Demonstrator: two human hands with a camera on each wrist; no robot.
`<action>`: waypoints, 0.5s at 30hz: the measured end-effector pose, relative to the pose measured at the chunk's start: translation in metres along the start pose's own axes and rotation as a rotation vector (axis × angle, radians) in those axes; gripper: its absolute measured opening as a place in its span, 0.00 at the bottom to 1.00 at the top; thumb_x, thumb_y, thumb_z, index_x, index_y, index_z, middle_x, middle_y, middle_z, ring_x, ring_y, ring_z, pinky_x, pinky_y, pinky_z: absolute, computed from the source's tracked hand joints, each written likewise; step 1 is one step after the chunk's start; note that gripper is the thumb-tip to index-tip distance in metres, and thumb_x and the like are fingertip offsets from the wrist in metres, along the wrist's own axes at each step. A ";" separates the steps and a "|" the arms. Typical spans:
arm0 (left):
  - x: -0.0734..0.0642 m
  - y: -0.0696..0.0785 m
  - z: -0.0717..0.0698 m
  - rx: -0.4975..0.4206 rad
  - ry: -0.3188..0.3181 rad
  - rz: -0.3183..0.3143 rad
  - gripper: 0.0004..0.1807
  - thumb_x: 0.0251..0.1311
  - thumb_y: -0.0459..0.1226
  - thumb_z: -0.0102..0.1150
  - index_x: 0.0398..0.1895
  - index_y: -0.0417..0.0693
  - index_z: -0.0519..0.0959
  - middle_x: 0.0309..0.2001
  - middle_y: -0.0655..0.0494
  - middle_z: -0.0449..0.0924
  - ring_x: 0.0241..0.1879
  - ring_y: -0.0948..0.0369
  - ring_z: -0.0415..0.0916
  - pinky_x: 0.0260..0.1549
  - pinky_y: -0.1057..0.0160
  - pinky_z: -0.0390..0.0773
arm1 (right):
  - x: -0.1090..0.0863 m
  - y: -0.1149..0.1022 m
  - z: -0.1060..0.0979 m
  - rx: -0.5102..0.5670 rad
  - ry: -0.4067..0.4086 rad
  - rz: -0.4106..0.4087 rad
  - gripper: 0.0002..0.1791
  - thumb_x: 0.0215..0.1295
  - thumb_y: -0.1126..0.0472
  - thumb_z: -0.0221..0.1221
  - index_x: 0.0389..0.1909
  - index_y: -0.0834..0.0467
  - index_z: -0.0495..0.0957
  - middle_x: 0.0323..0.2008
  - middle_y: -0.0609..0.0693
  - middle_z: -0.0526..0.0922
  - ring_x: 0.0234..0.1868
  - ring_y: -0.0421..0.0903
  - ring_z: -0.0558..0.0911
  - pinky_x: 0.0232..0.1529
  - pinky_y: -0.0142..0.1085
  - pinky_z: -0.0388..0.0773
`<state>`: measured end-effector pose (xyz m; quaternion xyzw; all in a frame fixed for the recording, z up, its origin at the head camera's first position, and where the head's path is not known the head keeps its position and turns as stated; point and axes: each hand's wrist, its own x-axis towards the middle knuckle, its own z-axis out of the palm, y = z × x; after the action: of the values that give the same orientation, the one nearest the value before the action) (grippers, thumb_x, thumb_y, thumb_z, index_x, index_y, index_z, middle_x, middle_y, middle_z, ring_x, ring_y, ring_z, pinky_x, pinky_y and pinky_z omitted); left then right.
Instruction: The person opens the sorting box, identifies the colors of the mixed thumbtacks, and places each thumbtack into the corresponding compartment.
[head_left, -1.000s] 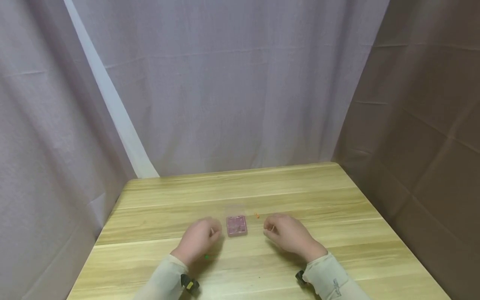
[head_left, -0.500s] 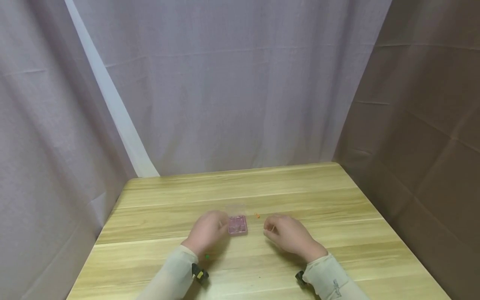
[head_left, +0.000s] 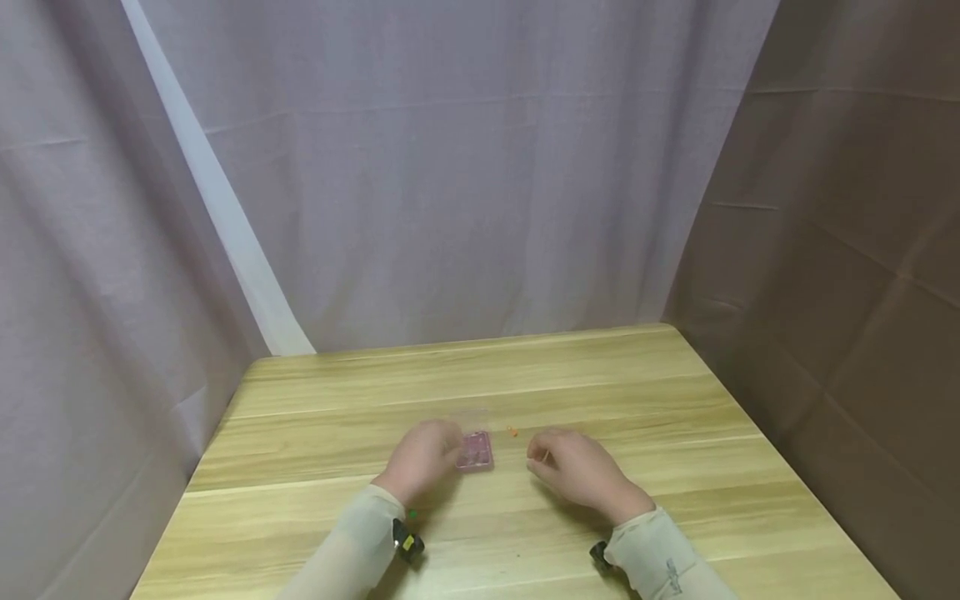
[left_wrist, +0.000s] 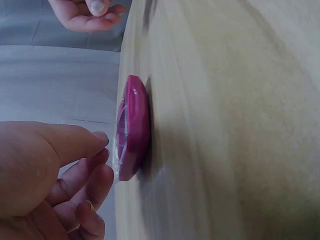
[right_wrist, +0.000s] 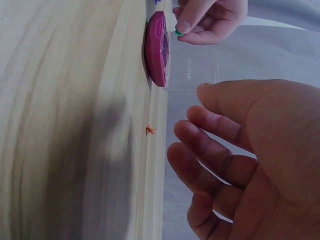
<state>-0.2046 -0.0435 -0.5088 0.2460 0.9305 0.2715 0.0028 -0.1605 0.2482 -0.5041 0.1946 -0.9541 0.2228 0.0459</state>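
A small pink box (head_left: pixel 476 469) with compartments sits mid-table, its clear lid (right_wrist: pixel 200 72) standing open. At the box's left side is my left hand (head_left: pixel 422 460). Thumb and finger pinch a tiny green piece (right_wrist: pixel 178 33), visible in the right wrist view beside the box's upper edge; its exact kind is too small to make out. My right hand (head_left: pixel 576 468) stays over the table to the right of the box, fingers loosely bent and nothing between them. Between the box and that hand lies a tiny orange piece (right_wrist: pixel 150 130) on the wood.
Another green bit (head_left: pixel 413 514) lies near the left wrist on the wooden table (head_left: pixel 315 400). A bluish bit (right_wrist: pixel 158 1) shows past the box in the right wrist view. Grey curtains (head_left: pixel 420 208) enclose the back and sides.
My left hand has moved right and slightly forward, from beside the box to overlapping its left edge in the head view. The right hand has stayed in place.
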 end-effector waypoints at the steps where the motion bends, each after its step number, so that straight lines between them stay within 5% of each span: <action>1: 0.001 -0.001 0.001 0.005 -0.006 -0.002 0.04 0.75 0.38 0.67 0.40 0.52 0.88 0.38 0.61 0.88 0.42 0.57 0.86 0.50 0.50 0.86 | 0.000 0.000 0.000 0.001 0.001 -0.001 0.04 0.71 0.55 0.73 0.41 0.45 0.86 0.38 0.36 0.86 0.37 0.36 0.82 0.42 0.42 0.84; 15: -0.002 -0.004 0.005 -0.015 -0.029 -0.010 0.04 0.74 0.40 0.69 0.45 0.52 0.90 0.45 0.58 0.91 0.49 0.54 0.87 0.55 0.46 0.86 | 0.003 0.000 -0.001 0.004 0.001 -0.015 0.03 0.72 0.55 0.72 0.41 0.45 0.86 0.37 0.35 0.85 0.37 0.35 0.81 0.42 0.41 0.83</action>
<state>-0.2037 -0.0446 -0.5152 0.2453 0.9294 0.2749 0.0194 -0.1630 0.2480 -0.5029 0.2019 -0.9521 0.2245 0.0478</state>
